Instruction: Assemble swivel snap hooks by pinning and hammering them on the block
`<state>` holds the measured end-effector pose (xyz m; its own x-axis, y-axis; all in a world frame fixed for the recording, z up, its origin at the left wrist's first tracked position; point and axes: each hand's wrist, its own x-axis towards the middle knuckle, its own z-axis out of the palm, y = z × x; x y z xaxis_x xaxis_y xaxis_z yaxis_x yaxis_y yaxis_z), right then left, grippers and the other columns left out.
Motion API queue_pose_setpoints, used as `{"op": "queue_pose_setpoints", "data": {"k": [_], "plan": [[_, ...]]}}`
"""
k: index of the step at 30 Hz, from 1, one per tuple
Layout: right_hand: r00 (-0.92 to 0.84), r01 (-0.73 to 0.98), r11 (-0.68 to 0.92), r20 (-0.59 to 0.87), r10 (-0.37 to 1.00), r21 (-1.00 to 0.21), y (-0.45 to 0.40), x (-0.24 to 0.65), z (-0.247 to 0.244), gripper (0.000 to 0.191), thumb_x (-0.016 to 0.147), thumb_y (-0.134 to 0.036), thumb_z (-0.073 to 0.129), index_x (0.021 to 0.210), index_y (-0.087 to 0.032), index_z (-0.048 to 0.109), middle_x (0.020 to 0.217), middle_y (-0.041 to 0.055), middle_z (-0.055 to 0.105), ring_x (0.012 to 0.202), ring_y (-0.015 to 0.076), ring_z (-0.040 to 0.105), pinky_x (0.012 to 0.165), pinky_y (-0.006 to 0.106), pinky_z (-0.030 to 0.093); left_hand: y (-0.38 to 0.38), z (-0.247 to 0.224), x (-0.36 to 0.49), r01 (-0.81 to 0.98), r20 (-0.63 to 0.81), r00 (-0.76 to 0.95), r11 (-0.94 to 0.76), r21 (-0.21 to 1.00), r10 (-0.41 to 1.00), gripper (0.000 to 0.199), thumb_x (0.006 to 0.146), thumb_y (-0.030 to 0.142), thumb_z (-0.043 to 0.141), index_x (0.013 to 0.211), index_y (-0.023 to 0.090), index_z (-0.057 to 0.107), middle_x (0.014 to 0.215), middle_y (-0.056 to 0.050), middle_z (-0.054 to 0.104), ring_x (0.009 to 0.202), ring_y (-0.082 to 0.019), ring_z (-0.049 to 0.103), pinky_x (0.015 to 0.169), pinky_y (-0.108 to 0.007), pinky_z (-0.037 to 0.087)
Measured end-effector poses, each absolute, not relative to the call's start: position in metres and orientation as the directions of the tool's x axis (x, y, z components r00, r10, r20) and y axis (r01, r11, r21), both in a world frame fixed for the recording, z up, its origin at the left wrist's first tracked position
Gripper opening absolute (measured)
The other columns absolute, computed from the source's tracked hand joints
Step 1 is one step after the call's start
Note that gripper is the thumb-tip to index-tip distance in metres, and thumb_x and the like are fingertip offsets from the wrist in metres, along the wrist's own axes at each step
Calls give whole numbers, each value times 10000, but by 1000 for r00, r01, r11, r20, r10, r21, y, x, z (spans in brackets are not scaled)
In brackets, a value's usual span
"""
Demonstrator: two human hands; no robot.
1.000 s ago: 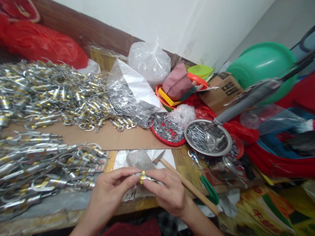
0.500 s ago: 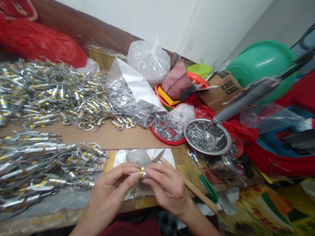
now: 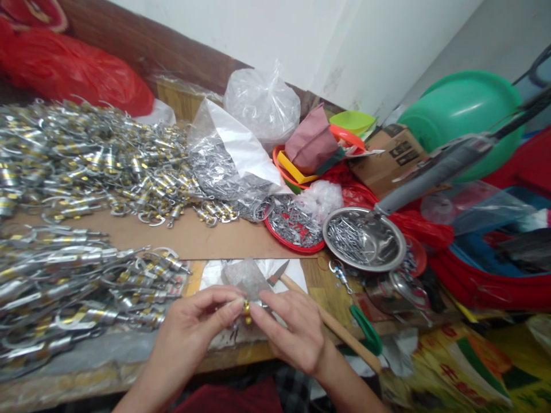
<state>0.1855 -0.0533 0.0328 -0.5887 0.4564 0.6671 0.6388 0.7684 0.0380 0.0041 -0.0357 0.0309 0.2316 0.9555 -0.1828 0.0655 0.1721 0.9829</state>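
A small metal fitting with a gold-coloured collar [image 3: 247, 311] is held between both hands at the front edge of the table. My left hand [image 3: 193, 327] pinches its left end between thumb and forefinger. From the other side my right hand [image 3: 295, 330] is closed on the silver end, its fingers covering most of that part. Just beyond the fingertips lies a grey stone-like block [image 3: 243, 276] on white paper [image 3: 210, 274]. A knife blade [image 3: 279, 273] points up beside the block. Similar silver and gold fittings [image 3: 81, 287] lie in rows left of my left hand.
A large heap of fittings [image 3: 86, 155] covers the back left. Small metal parts fill a red tray [image 3: 316, 249], and pins lie in a steel bowl [image 3: 402, 252]. A wooden handle [image 3: 350, 341] and green-handled tool [image 3: 365, 330] lie right; a grey bar [image 3: 434, 172] slants above.
The fitting has turned between my fingers, its gold collar now lower and slightly left. My right fingers have shifted and straightened along it. The view has moved slightly.
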Motion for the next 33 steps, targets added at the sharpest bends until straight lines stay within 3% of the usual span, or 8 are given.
{"op": "queue_pose_setpoints", "data": {"k": [3, 9, 13, 18, 20, 23, 25, 33], "plan": [[-533, 694, 719, 638, 556, -47, -58, 180, 29, 239, 773, -99, 462, 977, -129, 585, 770, 92, 652, 570, 153, 548, 490, 277, 426, -35, 32, 4, 94, -151, 205, 134, 987, 967, 132, 683, 319, 620, 661, 216, 699, 881, -28, 698, 863, -210, 591, 795, -280, 413], [-351, 685, 613, 560, 751, -393, -62, 169, 23, 185, 768, -147, 536, 928, -128, 628, 687, 67, 630, 587, 136, 563, 524, 233, 446, -39, 18, 12, -2, -264, 165, 268, 963, 950, 207, 692, 365, 611, 750, 178, 678, 742, -22, 694, 732, -185, 599, 705, -274, 456], [-266, 647, 472, 402, 876, -599, -67, 167, 21, 178, 778, -184, 534, 899, -153, 660, 646, 44, 619, 561, 121, 553, 508, 204, 429, -44, 11, 17, -146, -298, 179, 325, 934, 938, 391, 667, 337, 646, 1017, 175, 582, 826, -26, 678, 775, -175, 607, 695, -251, 486], [-294, 623, 341, 193, 936, -704, -64, 172, 28, 170, 780, -261, 567, 893, -217, 687, 587, -4, 604, 520, 96, 538, 480, 180, 399, -50, 10, 15, -248, -258, 275, 328, 912, 926, 626, 688, 303, 636, 1237, 217, 349, 932, -32, 640, 866, -173, 599, 744, -242, 491], [-289, 663, 324, 169, 942, -674, -47, 185, 29, 163, 790, -287, 556, 829, -217, 698, 628, -4, 630, 576, 101, 569, 537, 180, 431, -51, 11, 13, -229, -293, 281, 360, 904, 914, 652, 690, 316, 632, 1252, 228, 313, 928, -39, 632, 829, -182, 603, 682, -252, 511], [11, 881, 120, 273, 962, -457, -2, 220, 25, 233, 847, -225, 452, 867, -206, 683, 834, 27, 670, 799, 130, 598, 764, 235, 442, -50, 14, 9, -191, -315, 305, 382, 904, 899, 703, 682, 319, 640, 1273, 231, 269, 868, -31, 634, 748, -171, 598, 625, -251, 510], [95, 917, 23, 273, 957, -399, 31, 245, 17, 264, 835, -146, 424, 941, -175, 664, 922, 70, 660, 922, 168, 572, 848, 288, 403, -48, 17, 8, -167, -312, 319, 377, 911, 895, 699, 690, 323, 629, 1277, 219, 263, 783, -10, 628, 649, -143, 584, 596, -241, 497], [171, 945, -104, 197, 965, -309, 85, 274, -15, 289, 678, -66, 537, 870, -217, 692, 882, 63, 678, 873, 206, 595, 794, 283, 413, -46, 13, 7, -128, -280, 337, 339, 932, 899, 632, 721, 324, 585, 1266, 223, 281, 656, 42, 549, 503, -109, 538, 519, -227, 461]]}}
